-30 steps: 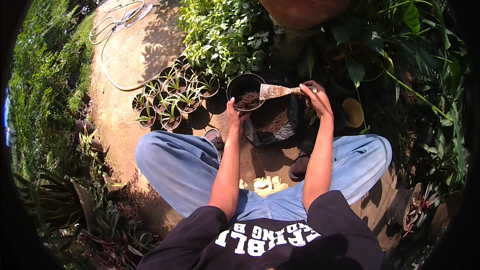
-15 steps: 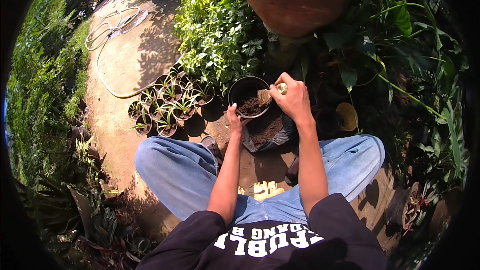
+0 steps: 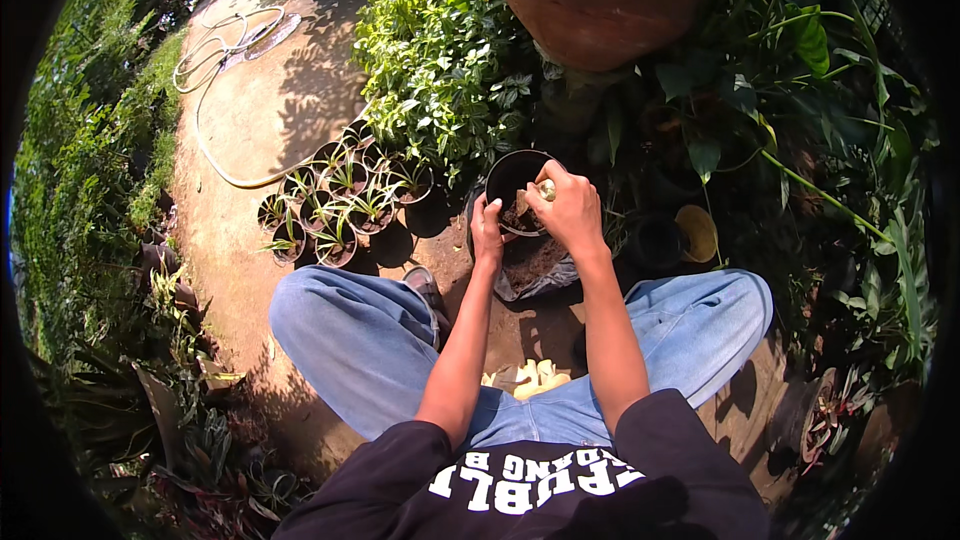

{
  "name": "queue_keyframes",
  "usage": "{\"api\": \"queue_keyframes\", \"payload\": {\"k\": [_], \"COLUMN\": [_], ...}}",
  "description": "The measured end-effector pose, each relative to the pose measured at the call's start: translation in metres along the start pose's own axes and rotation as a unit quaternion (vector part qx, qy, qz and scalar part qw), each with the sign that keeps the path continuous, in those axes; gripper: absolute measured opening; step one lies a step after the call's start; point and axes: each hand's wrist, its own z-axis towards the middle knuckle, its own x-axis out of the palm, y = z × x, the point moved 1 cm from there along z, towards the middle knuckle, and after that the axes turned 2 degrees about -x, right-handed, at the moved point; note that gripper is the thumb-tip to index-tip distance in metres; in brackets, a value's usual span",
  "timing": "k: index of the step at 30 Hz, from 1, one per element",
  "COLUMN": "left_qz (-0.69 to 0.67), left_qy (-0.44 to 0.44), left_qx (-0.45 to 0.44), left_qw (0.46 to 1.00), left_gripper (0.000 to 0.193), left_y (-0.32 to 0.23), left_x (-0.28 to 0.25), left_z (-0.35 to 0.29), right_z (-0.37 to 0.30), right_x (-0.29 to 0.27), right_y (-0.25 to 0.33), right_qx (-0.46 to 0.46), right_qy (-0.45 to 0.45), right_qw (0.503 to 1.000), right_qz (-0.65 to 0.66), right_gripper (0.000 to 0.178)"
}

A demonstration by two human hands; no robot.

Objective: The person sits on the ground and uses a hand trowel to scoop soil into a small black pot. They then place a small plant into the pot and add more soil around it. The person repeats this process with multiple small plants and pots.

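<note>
My left hand [image 3: 487,229] grips the near left rim of a black plastic pot [image 3: 512,171], which is partly filled with dark soil. My right hand [image 3: 574,210] is closed round the handle of a small trowel [image 3: 547,190]. Its brownish blade reaches down into the pot at the soil, partly hidden by my fingers. Just below the pot sits a dark plastic bag [image 3: 545,287] with loose soil [image 3: 535,262] in its open top.
Several small potted plants [image 3: 345,180] with striped leaves stand on the ground at left. Beyond lie a leafy bush [image 3: 440,60] and a hose [image 3: 205,135]. A large terracotta pot [image 3: 600,0] overhangs the far side. Yellowish gloves [image 3: 530,380] lie between my legs.
The pot has shifted right and sits partly over the soil bag. My left hand moved right with it, and the trowel in my right hand has gone deeper into the pot.
</note>
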Motion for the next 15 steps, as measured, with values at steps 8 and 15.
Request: {"api": "queue_keyframes", "payload": {"k": [8,15], "left_qz": [-0.047,-0.040], "left_qy": [0.056,-0.007], "left_qx": [-0.030,-0.021], "left_qw": [0.997,0.999], "left_gripper": [0.064,0.069], "left_y": [0.005,0.011], "left_x": [0.003,-0.002], "left_z": [0.007,0.004], "right_z": [-0.003,-0.003], "right_x": [-0.006,-0.027], "right_y": [0.007,0.006], "right_qx": [0.002,0.026], "right_qy": [0.022,0.001], "right_qw": [1.000,1.000], "right_qz": [-0.020,-0.015], "right_gripper": [0.022,0.022]}}
